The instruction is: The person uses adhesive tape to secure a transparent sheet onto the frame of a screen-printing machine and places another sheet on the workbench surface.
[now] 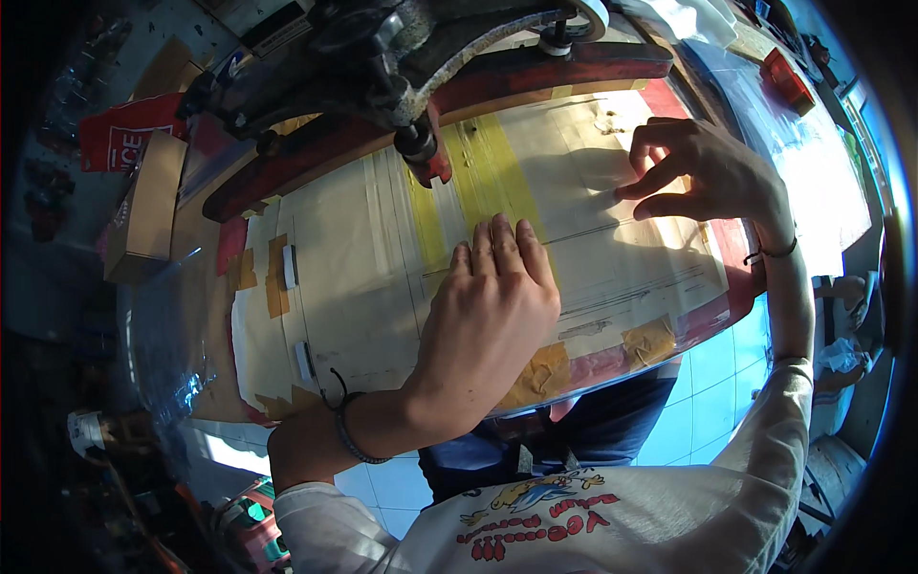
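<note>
A wide board (354, 249) lies before me, covered in cream sheeting with pencil-like lines, yellow strips and red edges. On its middle my left hand (492, 311) rests palm down, fingers stretched out and close together. Over the right part of the board is my right hand (708, 172), its fingers bent and apart, thumb and forefinger tips near the surface; I see nothing between them. Brown tape patches (542, 375) sit along the near edge. Two small white strips (289, 266) are fixed near the left side.
A dark cast-metal machine (359, 48) overhangs the far side, with a red-tipped metal part (435, 170) pointing down and a long red-black bar (535, 69) across. Left are a cardboard box (148, 206) and clear plastic (172, 335). A red container (787, 81) stands far right.
</note>
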`<state>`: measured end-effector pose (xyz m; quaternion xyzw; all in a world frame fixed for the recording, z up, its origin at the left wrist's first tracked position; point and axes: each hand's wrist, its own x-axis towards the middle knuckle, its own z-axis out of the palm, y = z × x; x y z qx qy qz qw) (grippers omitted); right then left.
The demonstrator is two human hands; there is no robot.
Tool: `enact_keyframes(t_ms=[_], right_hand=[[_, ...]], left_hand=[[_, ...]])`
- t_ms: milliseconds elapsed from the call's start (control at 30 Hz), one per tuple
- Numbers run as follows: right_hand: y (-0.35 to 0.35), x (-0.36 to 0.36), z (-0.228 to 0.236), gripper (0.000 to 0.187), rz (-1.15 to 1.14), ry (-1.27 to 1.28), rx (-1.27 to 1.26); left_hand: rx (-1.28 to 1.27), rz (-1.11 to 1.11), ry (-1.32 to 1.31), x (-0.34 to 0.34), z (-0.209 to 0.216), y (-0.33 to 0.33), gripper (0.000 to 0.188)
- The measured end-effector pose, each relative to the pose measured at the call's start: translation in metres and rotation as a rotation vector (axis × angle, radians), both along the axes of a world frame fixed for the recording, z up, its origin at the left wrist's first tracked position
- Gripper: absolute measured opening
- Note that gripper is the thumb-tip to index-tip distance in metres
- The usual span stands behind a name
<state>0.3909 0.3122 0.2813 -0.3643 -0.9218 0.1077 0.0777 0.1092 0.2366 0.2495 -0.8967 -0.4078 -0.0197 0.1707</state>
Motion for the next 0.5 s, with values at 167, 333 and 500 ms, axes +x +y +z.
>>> enact_keyframes(t_ms=[167,333,500], right_hand=[[0.004,-0.002,-0.010,0.017,0.031,0.029,0.020],[0.000,-0.032,-0.032,0.031,0.241,0.197,0.126],[-0.003,-0.048,-0.026,0.032,0.215,0.191,0.100]], left_hand=[[-0.011,-0.019,0.073,0.003,-0.007,-0.007,0.043],[0.044,0.010,0.132,0.005,-0.010,-0.009,0.045],[0.062,0.071,0.046,-0.001,-0.014,-0.007,0.043]])
